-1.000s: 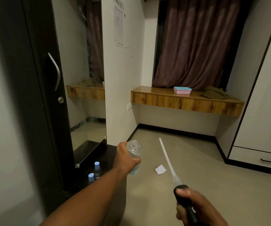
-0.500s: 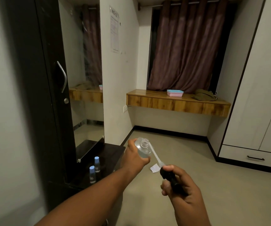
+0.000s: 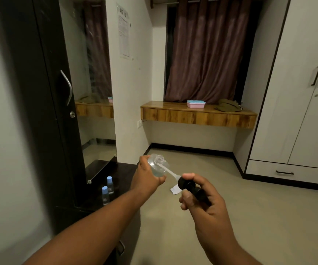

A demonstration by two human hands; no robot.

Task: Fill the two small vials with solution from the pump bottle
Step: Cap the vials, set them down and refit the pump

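My left hand (image 3: 146, 176) grips a clear pump bottle (image 3: 157, 166), tilted with its open neck toward the right. My right hand (image 3: 198, 196) holds the black pump head (image 3: 187, 185); its white dip tube (image 3: 168, 172) runs up to the bottle. Whether the tube's tip is inside the neck, I cannot tell. Two small vials with blue caps (image 3: 109, 184) (image 3: 105, 195) stand upright on a dark cabinet top (image 3: 122, 173), to the left of and below my left hand.
A tall dark cupboard door (image 3: 45, 104) and a mirror (image 3: 89, 83) rise at the left. A scrap of white paper (image 3: 175, 189) lies on the floor. Farther back is a wooden shelf (image 3: 198, 116) with a pink box (image 3: 195, 103); white wardrobes (image 3: 303, 92) line the right.
My right hand has brought the pump head up and left, close to the bottle. The dip tube, once held out free in the air, now reaches the bottle.
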